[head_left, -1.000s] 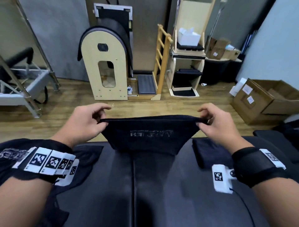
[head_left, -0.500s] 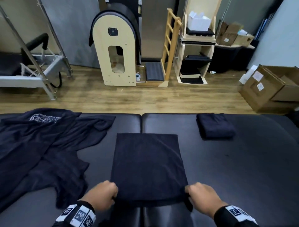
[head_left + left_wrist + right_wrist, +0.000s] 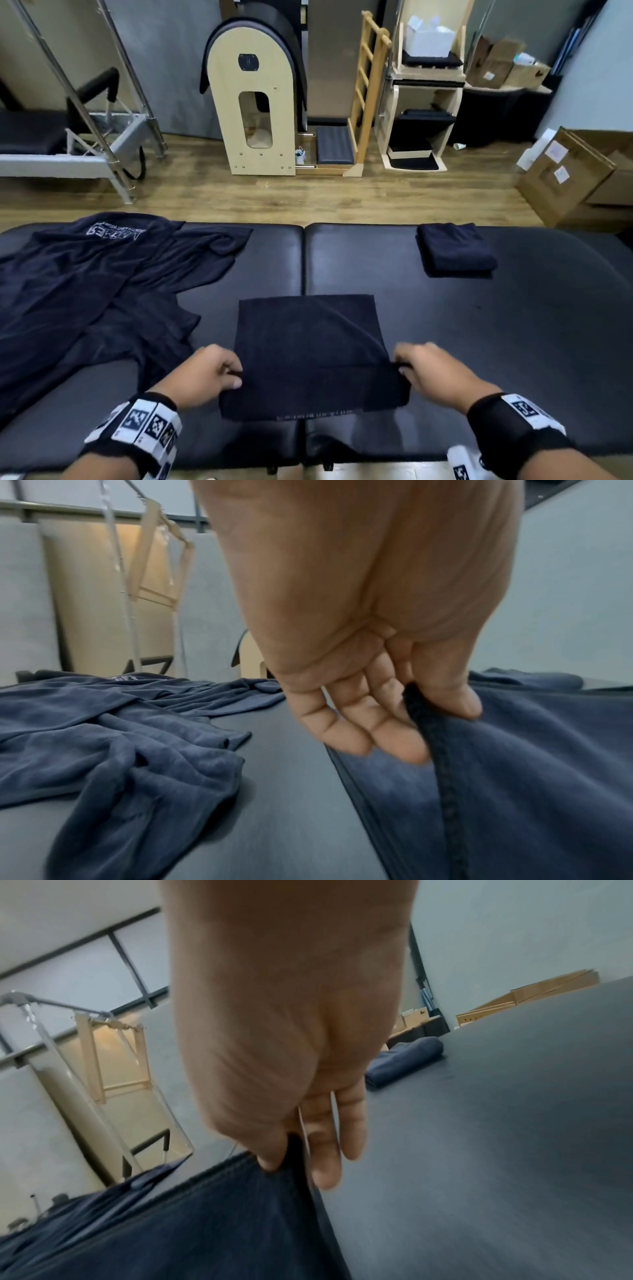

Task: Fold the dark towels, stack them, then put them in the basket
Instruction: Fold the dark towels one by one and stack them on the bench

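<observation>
Towel (image 3: 308,346) lies flat on the desk (image 3: 513,342), at the middle of the near edge, straddling the centre seam. Its near portion is raised off the lower layer and drawn toward the far edge. Left hand (image 3: 205,373) pinches the towel's near-left corner between thumb and fingers (image 3: 394,739); the wrist view confirms cloth clamped under the thumb. Right hand (image 3: 428,370) pinches the near-right corner likewise, thumb on the upper face, fingers (image 3: 325,1150) behind the hem. One folded towel (image 3: 454,250) sits by the far edge, right of the seam, well apart from both hands. Unfolded towels (image 3: 85,291) lie heaped over the left part of the desk, reaching the far-left corner. Cardboard boxes (image 3: 582,178) stand on the floor beyond the far-right corner.
</observation>
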